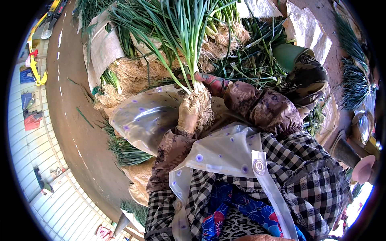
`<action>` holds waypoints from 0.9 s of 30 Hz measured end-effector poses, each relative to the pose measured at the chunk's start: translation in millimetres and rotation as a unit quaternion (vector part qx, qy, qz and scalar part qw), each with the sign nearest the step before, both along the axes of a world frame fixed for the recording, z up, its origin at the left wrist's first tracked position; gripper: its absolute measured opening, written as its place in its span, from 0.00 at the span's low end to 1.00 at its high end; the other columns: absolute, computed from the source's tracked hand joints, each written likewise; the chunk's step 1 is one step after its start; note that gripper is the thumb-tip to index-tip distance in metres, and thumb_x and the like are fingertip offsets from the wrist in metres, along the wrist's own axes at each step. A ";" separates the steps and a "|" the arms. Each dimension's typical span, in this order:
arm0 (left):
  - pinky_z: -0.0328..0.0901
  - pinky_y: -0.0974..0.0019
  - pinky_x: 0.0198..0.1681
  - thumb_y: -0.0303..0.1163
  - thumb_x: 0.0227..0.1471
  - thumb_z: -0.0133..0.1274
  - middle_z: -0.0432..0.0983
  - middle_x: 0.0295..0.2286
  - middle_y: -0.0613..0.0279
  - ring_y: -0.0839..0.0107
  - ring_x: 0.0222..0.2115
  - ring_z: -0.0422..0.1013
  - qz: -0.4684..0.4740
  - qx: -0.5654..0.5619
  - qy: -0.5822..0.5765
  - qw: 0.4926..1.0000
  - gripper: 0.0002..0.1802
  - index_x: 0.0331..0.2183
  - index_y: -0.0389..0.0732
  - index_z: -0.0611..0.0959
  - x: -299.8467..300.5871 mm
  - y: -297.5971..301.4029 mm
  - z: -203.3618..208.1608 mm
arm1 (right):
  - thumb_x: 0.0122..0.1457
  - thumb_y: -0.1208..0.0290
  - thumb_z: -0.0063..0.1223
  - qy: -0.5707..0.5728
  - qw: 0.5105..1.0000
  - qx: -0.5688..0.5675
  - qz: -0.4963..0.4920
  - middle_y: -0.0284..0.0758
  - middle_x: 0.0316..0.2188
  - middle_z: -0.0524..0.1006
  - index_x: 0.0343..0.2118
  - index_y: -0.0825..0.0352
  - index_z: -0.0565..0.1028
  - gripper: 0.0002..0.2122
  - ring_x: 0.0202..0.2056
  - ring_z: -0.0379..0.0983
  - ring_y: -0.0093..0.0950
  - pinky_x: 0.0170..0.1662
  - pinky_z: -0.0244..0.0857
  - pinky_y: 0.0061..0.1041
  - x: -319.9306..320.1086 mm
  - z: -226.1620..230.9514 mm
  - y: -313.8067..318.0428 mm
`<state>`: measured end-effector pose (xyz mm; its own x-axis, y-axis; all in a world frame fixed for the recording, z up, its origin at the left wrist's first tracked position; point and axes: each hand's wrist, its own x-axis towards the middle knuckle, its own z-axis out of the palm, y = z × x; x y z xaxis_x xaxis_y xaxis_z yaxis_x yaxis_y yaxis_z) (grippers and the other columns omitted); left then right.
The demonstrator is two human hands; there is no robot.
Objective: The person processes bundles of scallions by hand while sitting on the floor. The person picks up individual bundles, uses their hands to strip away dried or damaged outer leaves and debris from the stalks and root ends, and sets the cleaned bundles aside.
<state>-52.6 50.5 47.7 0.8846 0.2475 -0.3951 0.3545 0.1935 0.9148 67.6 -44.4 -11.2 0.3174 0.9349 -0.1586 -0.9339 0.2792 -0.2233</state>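
Observation:
A bunch of green onions [196,86] stands upright in front of me, its pale stems and shaggy roots low and its long green leaves fanning away. My left hand [187,114], in what looks like a tan glove, is closed round the root end. From the right, my right hand [216,83], with pinkish, dark-stained fingers, closes on the white stems just above the roots. Part of its grip is hidden behind the stems. A clear plastic apron with purple spots [148,114] spreads under both hands and over my lap. Camouflage sleeves [249,98] cover my forearms.
More green onions with matted roots [132,78] are heaped beyond the apron. Loose leaves [253,60] lie to the right, near a green tubular thing [289,56]. Pale sacking [105,50] lies at the left. Further onion bundles [356,80] stand at the far right.

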 end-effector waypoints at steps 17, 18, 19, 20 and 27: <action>0.62 0.64 0.42 0.49 0.49 0.48 0.60 0.49 0.57 0.64 0.47 0.63 0.002 -0.101 0.000 0.995 0.38 0.56 0.47 0.53 32.8 77.7 44.9 | 0.41 0.66 0.60 -0.623 0.647 -0.430 -0.089 0.40 0.13 0.70 0.24 0.69 0.73 0.12 0.18 0.68 0.32 0.21 0.61 0.29 37.4 56.3 1.7; 0.60 0.60 0.44 0.52 0.48 0.46 0.58 0.50 0.56 0.65 0.47 0.61 -0.031 -0.074 0.029 0.996 0.39 0.56 0.47 0.53 38.9 75.0 39.6 | 0.42 0.69 0.56 -0.648 0.596 -0.463 -0.096 0.42 0.15 0.71 0.27 0.72 0.72 0.12 0.20 0.69 0.36 0.23 0.63 0.31 28.4 57.8 6.0; 0.58 0.56 0.46 0.56 0.47 0.44 0.56 0.51 0.55 0.65 0.48 0.59 -0.063 -0.049 0.057 0.995 0.40 0.56 0.48 0.54 48.0 63.6 42.4 | 0.43 0.71 0.51 -0.673 0.542 -0.493 -0.101 0.43 0.17 0.72 0.31 0.75 0.70 0.13 0.22 0.71 0.41 0.24 0.64 0.34 17.3 62.8 12.3; 0.58 0.56 0.45 0.56 0.47 0.46 0.59 0.50 0.58 0.67 0.46 0.62 -0.070 -0.031 0.084 0.993 0.38 0.54 0.45 0.60 54.9 50.8 50.3 | 0.42 0.72 0.51 -0.657 0.563 -0.502 -0.009 0.45 0.21 0.73 0.39 0.77 0.65 0.21 0.24 0.72 0.42 0.25 0.64 0.35 13.7 68.7 15.8; 0.64 0.69 0.39 0.38 0.49 0.51 0.73 0.34 0.60 0.69 0.34 0.70 0.046 -0.272 0.034 0.961 0.18 0.40 0.37 0.74 73.0 73.7 -44.6 | 0.41 0.63 0.56 -0.684 0.619 -0.387 0.001 0.54 0.37 0.69 0.50 0.82 0.53 0.37 0.39 0.68 0.44 0.39 0.64 0.31 -6.0 90.4 4.0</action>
